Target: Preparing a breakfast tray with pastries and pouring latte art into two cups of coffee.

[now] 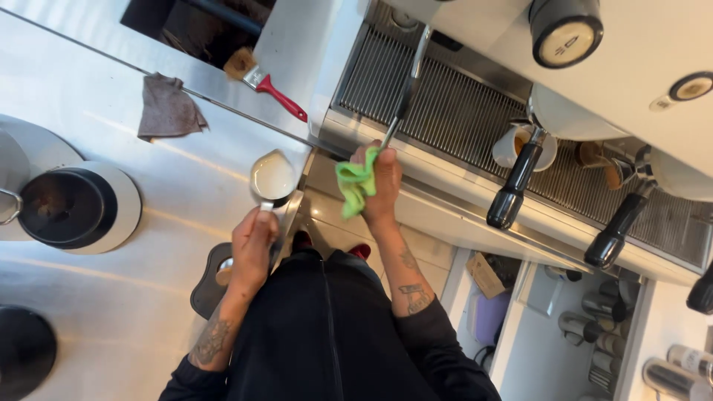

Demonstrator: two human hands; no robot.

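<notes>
Carefully: my left hand (252, 249) grips the milk jug (272, 177), my right hand (380, 182) clamps a green cloth (355, 186) round the steam wand (405, 89); tilting could spill milk.

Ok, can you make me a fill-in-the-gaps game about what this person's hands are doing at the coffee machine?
1. The right hand wipes the steam wand with a cloth coloured ____.
2. The left hand holds a metal jug full of ____.
3. The brush on the counter has a handle coloured ____.

Missing words: green; milk; red
</notes>
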